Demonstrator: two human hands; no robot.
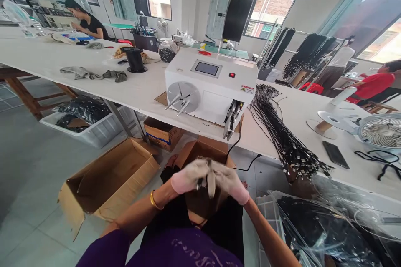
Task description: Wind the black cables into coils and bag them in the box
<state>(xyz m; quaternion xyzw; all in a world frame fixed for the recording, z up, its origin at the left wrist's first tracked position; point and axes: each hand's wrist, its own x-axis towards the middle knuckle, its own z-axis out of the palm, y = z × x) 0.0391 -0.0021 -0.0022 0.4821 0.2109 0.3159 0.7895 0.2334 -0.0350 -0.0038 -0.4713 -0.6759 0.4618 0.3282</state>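
My left hand [189,176] and my right hand [230,181], both in pale work gloves, meet over an open cardboard box [200,207] between my legs. Their fingers are bent and drawn together, partly smeared by motion. A small dark thing [199,182] shows at the left fingers; its kind is unclear. One pale glove finger points down between the hands. Beyond them, on the table edge, stands a white machine [216,91] with a screen, a round winding disc [183,96] with pegs and a metal feed head [232,120].
A bundle of black cables [275,129] lies on the white table [138,87], near a phone [336,154] and a fan [382,131]. An open carton [109,179] sits at left, a plastic-lined bin [326,225] at right. Other people sit farther off.
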